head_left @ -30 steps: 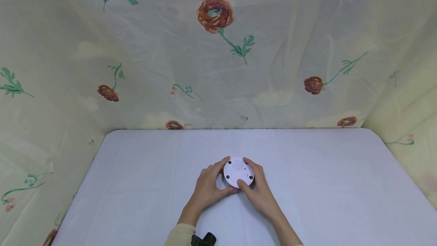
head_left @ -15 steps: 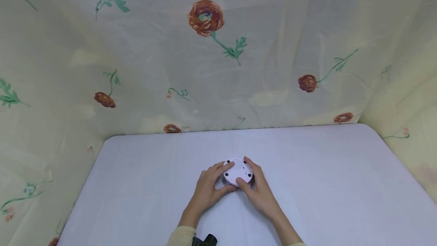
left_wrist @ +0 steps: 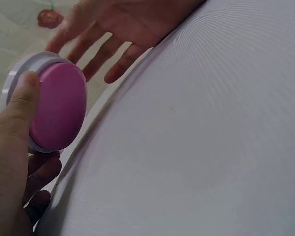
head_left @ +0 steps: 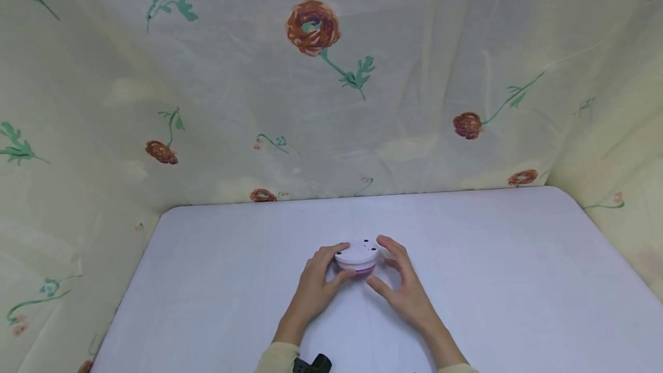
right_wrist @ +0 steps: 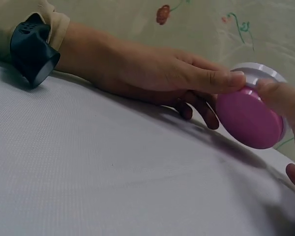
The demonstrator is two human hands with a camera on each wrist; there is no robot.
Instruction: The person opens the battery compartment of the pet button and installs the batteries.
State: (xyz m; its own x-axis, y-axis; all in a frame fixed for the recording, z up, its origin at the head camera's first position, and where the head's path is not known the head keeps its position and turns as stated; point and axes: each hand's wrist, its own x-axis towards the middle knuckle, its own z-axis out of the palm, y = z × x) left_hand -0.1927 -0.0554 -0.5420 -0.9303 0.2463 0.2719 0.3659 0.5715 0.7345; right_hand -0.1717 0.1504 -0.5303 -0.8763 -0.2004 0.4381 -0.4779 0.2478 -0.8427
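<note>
My left hand point(head_left: 314, 282) holds a round sound button point(head_left: 357, 253) by its left side, thumb on the near rim and fingers on the far one. Its white base, dotted with small black feet, faces up and is tilted; the pink dome points down toward the table. In the left wrist view the pink face of the button point(left_wrist: 61, 105) shows beside the left thumb point(left_wrist: 24, 96). To the right of the button, my right hand point(head_left: 406, 286) stands with fingers spread and bent, apart from it in the head view. The right wrist view shows the right thumb point(right_wrist: 282, 98) overlapping the button's edge.
A white table point(head_left: 233, 258) lies beneath both hands. Cloth with printed flowers point(head_left: 311, 102) hangs behind it and at both sides. A black strap-on device point(head_left: 313, 364) sits at the left wrist.
My right hand has let go of the button and moved slightly right. The button has tilted, so its side and pink edge now show. My left hand keeps hold of it.
</note>
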